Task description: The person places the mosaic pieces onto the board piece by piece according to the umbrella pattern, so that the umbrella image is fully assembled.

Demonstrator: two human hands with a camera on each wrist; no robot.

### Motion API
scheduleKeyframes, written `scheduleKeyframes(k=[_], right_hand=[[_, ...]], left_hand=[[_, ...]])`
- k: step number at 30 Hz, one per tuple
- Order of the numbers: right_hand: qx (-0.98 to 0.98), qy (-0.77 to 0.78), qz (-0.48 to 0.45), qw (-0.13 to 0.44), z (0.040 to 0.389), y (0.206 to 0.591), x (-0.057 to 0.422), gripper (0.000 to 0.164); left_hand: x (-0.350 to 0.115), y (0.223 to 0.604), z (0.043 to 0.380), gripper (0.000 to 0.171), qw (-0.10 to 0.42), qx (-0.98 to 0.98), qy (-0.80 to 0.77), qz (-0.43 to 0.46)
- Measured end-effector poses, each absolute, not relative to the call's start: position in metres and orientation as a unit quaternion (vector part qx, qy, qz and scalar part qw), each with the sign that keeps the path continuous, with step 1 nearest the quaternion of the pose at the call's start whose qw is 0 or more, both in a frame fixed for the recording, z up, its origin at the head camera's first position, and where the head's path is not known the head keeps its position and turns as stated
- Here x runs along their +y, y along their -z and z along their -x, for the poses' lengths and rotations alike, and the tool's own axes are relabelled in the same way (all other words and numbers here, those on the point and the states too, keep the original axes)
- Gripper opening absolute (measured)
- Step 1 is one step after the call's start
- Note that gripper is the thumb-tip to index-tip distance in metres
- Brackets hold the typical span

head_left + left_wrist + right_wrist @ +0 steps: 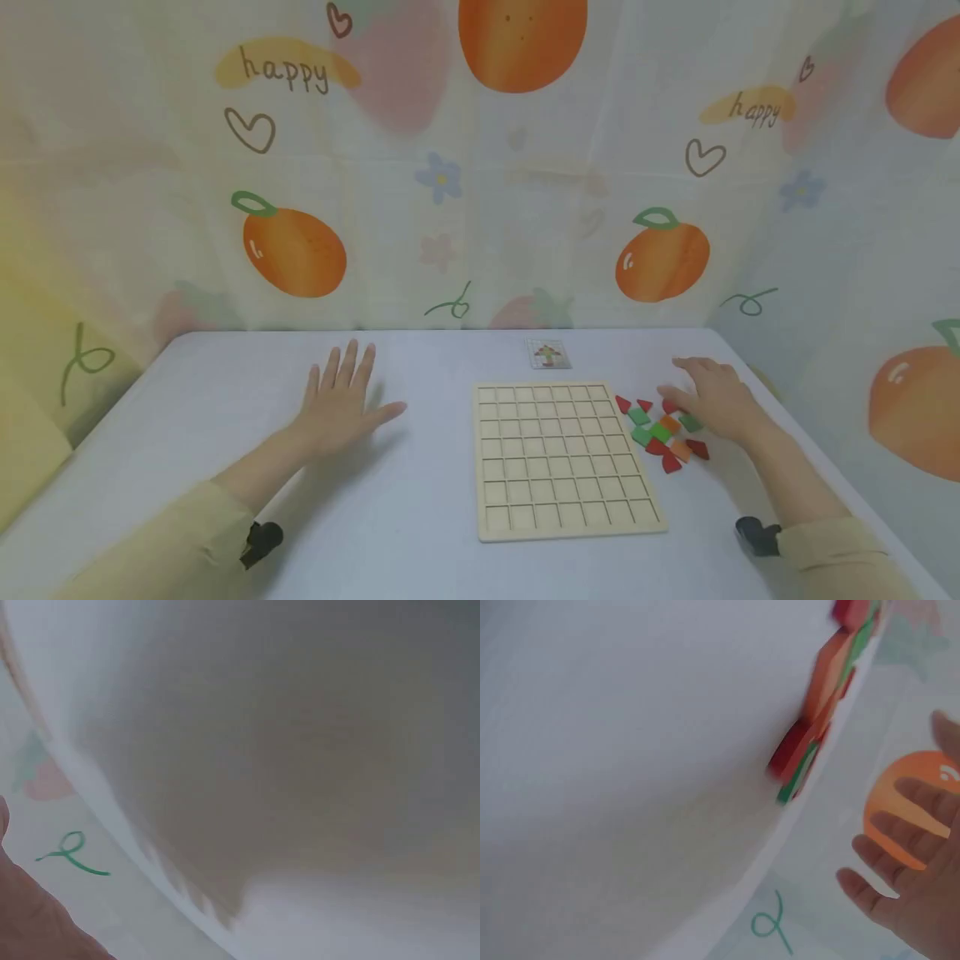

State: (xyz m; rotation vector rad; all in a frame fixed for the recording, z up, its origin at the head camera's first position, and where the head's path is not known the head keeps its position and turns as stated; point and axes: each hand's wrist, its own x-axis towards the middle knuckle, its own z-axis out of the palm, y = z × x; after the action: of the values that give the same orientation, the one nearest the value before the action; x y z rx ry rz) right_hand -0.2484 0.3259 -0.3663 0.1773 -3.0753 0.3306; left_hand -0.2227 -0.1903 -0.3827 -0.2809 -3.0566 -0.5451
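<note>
My left hand [337,408] is spread flat with straight fingers over the left half of the white table, holding nothing. To the right, my right hand [716,400] hovers above a loose pile of small flat pieces, its fingers relaxed and nothing between them. The pile has red triangles [671,462], green squares [660,432] and orange squares [681,451]. In the right wrist view, the right hand [922,862] has its fingers apart, off to the side of the pieces [791,750]. A wooden grid board [562,458] with bare squares lies between the hands.
Behind the board lies a small picture card [548,354] showing a coloured pattern. The white table [420,517] ends at a printed curtain [450,167] at the back and right. A dark wrist device [261,543] sits at each sleeve.
</note>
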Motion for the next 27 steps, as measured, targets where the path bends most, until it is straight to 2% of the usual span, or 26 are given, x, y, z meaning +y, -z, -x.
scheduleKeyframes(k=[3, 11, 16, 21, 27], right_hand=[[-0.984, -0.173, -0.048, 0.022, 0.256, 0.369, 0.32, 0.058], [-0.972, -0.236, 0.006, 0.002, 0.299, 0.418, 0.34, 0.05], [-0.958, -0.282, 0.013, -0.048, 0.279, 0.39, 0.316, 0.047], [-0.955, -0.286, 0.014, -0.074, 0.263, 0.372, 0.298, 0.043], [-0.955, -0.284, 0.021, -0.085, 0.265, 0.371, 0.294, 0.041]], left_hand=[[-0.172, 0.378, 0.227, 0.105, 0.0, -0.967, 0.231, 0.104], [-0.127, 0.375, 0.233, 0.099, -0.098, -0.879, 0.455, 0.101], [-0.108, 0.384, 0.231, 0.095, -0.143, -0.841, 0.516, 0.077], [-0.098, 0.395, 0.232, 0.093, -0.15, -0.837, 0.515, 0.103], [-0.089, 0.406, 0.234, 0.107, -0.117, -0.88, 0.43, 0.163]])
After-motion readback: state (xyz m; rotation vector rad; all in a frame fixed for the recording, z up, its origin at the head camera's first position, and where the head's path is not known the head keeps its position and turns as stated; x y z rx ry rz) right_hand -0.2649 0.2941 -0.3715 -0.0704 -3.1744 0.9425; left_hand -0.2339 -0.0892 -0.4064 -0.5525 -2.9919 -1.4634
